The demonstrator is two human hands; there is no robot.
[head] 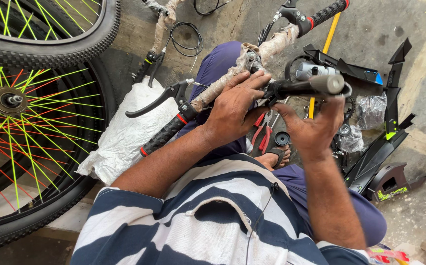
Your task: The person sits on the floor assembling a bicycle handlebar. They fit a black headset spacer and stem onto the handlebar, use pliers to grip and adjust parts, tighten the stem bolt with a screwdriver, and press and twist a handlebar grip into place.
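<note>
My left hand point(235, 105) grips the middle of a bicycle handlebar point(218, 86) wrapped in tan paper. Its near end carries a black ribbed grip point(164, 136) with red rings and a black brake lever point(156, 100). My right hand point(313, 130) holds the black stem point(296, 88) at the bar's centre, thumb and fingers around it just below its grey round end point(331, 83). The bar's far end has another black grip point(326, 12) and lever. I sit with my knees up, in blue trousers and a striped shirt.
Two bicycle wheels point(26, 122) with neon yellow and orange spokes lie at left. A white plastic bag point(125, 132) sits beside them. Red-handled pliers point(262, 132), a small black cap point(282, 138), black mudguard parts point(384, 142), plastic bags and a second wrapped handlebar point(161, 27) lie on the concrete floor.
</note>
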